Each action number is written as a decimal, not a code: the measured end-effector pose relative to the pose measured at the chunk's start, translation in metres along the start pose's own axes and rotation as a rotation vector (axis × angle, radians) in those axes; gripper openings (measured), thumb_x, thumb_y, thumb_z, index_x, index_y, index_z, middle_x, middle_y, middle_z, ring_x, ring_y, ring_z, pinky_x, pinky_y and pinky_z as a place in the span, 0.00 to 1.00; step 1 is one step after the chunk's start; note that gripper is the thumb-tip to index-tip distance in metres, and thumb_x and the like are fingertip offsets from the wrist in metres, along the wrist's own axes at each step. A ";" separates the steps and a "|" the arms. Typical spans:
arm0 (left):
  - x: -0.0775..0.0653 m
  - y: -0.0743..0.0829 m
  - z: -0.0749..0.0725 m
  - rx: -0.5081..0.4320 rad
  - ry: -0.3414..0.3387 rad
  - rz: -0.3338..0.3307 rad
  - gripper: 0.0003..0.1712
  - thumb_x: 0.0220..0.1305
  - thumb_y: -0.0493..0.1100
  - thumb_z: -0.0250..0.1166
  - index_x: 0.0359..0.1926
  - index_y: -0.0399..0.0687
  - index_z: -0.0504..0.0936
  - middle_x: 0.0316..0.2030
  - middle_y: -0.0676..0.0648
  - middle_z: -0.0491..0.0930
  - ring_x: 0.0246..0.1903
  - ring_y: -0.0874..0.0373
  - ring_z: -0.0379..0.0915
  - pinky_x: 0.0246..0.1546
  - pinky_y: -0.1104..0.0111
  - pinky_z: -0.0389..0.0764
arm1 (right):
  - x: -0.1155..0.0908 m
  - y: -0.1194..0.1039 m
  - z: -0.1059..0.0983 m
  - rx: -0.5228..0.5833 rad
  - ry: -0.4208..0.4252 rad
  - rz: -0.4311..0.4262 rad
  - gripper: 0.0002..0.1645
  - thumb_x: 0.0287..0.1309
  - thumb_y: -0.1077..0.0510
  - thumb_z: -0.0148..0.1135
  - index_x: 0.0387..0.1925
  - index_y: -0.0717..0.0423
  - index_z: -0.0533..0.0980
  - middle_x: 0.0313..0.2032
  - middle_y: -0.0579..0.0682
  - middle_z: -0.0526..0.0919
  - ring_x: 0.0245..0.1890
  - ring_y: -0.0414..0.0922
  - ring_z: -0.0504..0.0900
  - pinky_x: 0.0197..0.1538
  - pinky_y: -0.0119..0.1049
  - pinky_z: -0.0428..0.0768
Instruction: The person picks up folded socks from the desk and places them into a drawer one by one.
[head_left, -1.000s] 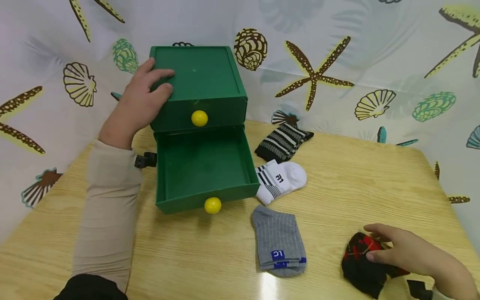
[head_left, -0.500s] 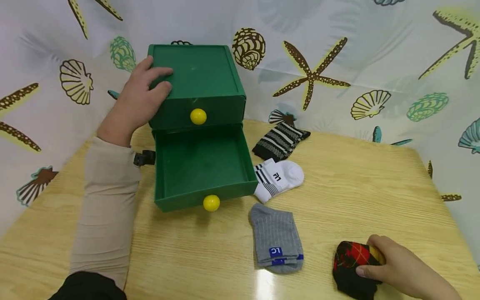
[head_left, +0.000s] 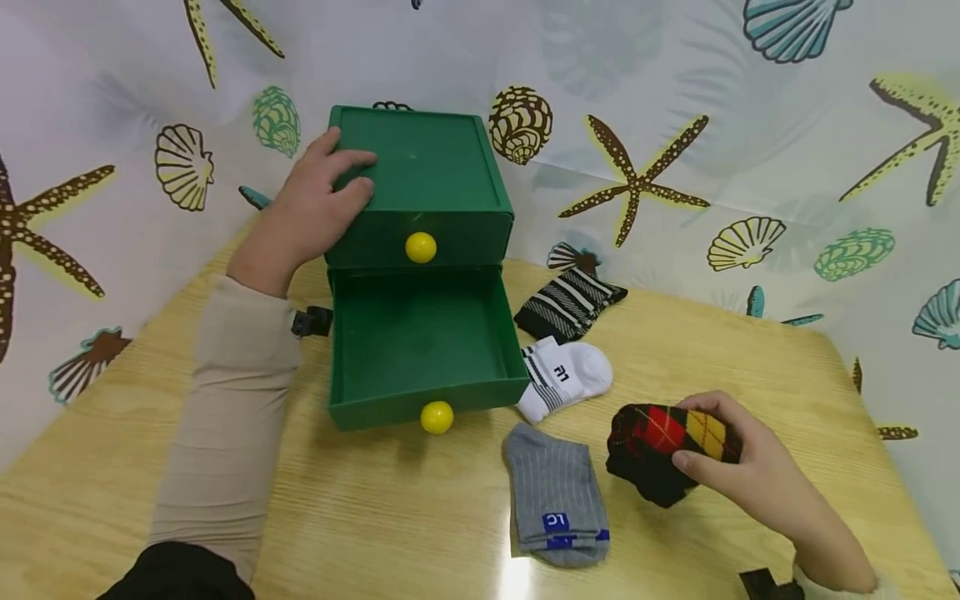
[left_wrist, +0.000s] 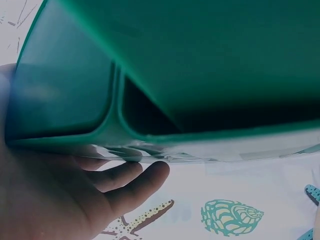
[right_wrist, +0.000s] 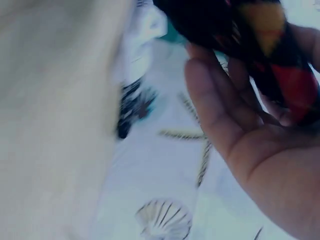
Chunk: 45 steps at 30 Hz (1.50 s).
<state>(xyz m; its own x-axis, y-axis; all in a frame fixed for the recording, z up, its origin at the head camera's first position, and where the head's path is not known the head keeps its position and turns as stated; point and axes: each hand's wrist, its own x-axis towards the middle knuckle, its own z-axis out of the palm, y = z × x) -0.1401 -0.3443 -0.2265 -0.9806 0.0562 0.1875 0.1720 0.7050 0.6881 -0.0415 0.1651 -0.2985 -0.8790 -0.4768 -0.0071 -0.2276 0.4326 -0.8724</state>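
My left hand (head_left: 311,204) rests on the left top edge of a green two-drawer box (head_left: 423,158). Its lower drawer (head_left: 427,342) is pulled out and has nothing in it; the upper one is closed. In the left wrist view my left fingers (left_wrist: 135,190) lie along the box's side. My right hand (head_left: 750,475) grips a folded black sock (head_left: 667,446) with red and yellow diamonds, lifted above the table, thumb in front and fingers behind. The right wrist view shows the sock (right_wrist: 267,55) between thumb and fingers, partly cut off by the frame.
Right of the box lie a black-and-white striped sock (head_left: 566,304), a white sock (head_left: 573,375) and a grey sock (head_left: 558,496) with a blue label. Yellow knobs (head_left: 437,417) stick out from the drawers. A shell-patterned cloth (head_left: 450,50) hangs behind the wooden table (head_left: 390,517).
My right hand has taken hold of the diamond-patterned sock, raised it off the table and moved it left and away from me. My left hand stays on the box; the head view has shifted slightly.
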 end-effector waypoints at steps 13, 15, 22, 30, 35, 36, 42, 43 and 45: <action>-0.003 0.006 0.004 -0.018 0.041 0.001 0.34 0.76 0.55 0.42 0.77 0.46 0.64 0.80 0.47 0.33 0.78 0.47 0.27 0.72 0.41 0.45 | 0.102 -0.080 0.047 0.400 0.118 -0.155 0.28 0.68 0.62 0.61 0.67 0.55 0.67 0.55 0.58 0.74 0.45 0.49 0.80 0.42 0.35 0.84; -0.003 0.008 0.003 -0.016 0.042 0.000 0.34 0.76 0.55 0.42 0.77 0.46 0.64 0.80 0.47 0.33 0.78 0.48 0.27 0.72 0.42 0.44 | 0.115 -0.090 0.060 0.380 0.121 -0.163 0.30 0.67 0.59 0.62 0.68 0.55 0.66 0.56 0.55 0.75 0.41 0.49 0.80 0.40 0.35 0.83; -0.004 0.012 0.001 -0.006 0.049 -0.019 0.34 0.76 0.54 0.42 0.77 0.46 0.64 0.80 0.47 0.33 0.77 0.46 0.26 0.71 0.40 0.44 | 0.145 -0.112 0.103 0.373 0.118 -0.156 0.30 0.68 0.59 0.62 0.69 0.53 0.66 0.57 0.55 0.74 0.42 0.51 0.80 0.41 0.39 0.83; -0.002 0.009 0.001 -0.006 0.054 -0.050 0.34 0.75 0.54 0.43 0.76 0.47 0.64 0.80 0.48 0.33 0.77 0.46 0.28 0.71 0.40 0.44 | 0.165 -0.122 0.152 -0.013 0.011 -0.053 0.30 0.69 0.54 0.62 0.70 0.46 0.68 0.54 0.52 0.79 0.46 0.48 0.79 0.46 0.39 0.81; -0.002 0.010 0.003 -0.006 0.058 -0.041 0.34 0.75 0.54 0.43 0.76 0.46 0.65 0.80 0.48 0.34 0.77 0.45 0.29 0.71 0.40 0.45 | 0.169 -0.126 0.160 -0.014 -0.057 -0.042 0.30 0.71 0.53 0.60 0.71 0.50 0.67 0.57 0.53 0.78 0.46 0.48 0.80 0.48 0.39 0.81; -0.002 0.010 0.003 -0.006 0.059 -0.038 0.34 0.75 0.54 0.43 0.76 0.46 0.65 0.80 0.47 0.34 0.77 0.45 0.29 0.71 0.40 0.45 | 0.170 -0.126 0.160 -0.029 -0.082 -0.037 0.30 0.72 0.51 0.59 0.71 0.51 0.68 0.59 0.53 0.78 0.49 0.48 0.80 0.50 0.40 0.80; -0.002 0.009 0.002 -0.009 0.062 -0.042 0.34 0.75 0.53 0.42 0.76 0.45 0.65 0.80 0.47 0.34 0.77 0.46 0.28 0.72 0.41 0.45 | 0.169 -0.129 0.163 -0.223 -0.180 -0.029 0.25 0.74 0.49 0.56 0.67 0.52 0.73 0.61 0.51 0.79 0.53 0.47 0.77 0.57 0.44 0.76; -0.002 0.009 0.001 -0.010 0.062 -0.043 0.34 0.75 0.53 0.42 0.76 0.45 0.64 0.80 0.47 0.34 0.77 0.46 0.28 0.72 0.41 0.44 | 0.168 -0.130 0.164 -0.243 -0.178 -0.030 0.24 0.74 0.49 0.57 0.66 0.52 0.74 0.60 0.51 0.79 0.51 0.46 0.77 0.56 0.44 0.76; -0.003 0.009 0.002 -0.009 0.063 -0.045 0.34 0.75 0.53 0.43 0.76 0.45 0.65 0.80 0.47 0.34 0.77 0.46 0.28 0.72 0.41 0.45 | 0.168 -0.130 0.164 -0.264 -0.175 -0.035 0.24 0.73 0.50 0.58 0.66 0.50 0.74 0.60 0.50 0.80 0.50 0.46 0.77 0.55 0.43 0.76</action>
<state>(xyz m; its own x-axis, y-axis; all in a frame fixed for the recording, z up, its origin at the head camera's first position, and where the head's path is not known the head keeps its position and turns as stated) -0.1358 -0.3369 -0.2219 -0.9796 -0.0206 0.1997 0.1286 0.6996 0.7029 -0.0909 -0.0968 -0.2668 -0.7886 -0.6094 -0.0828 -0.3779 0.5864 -0.7165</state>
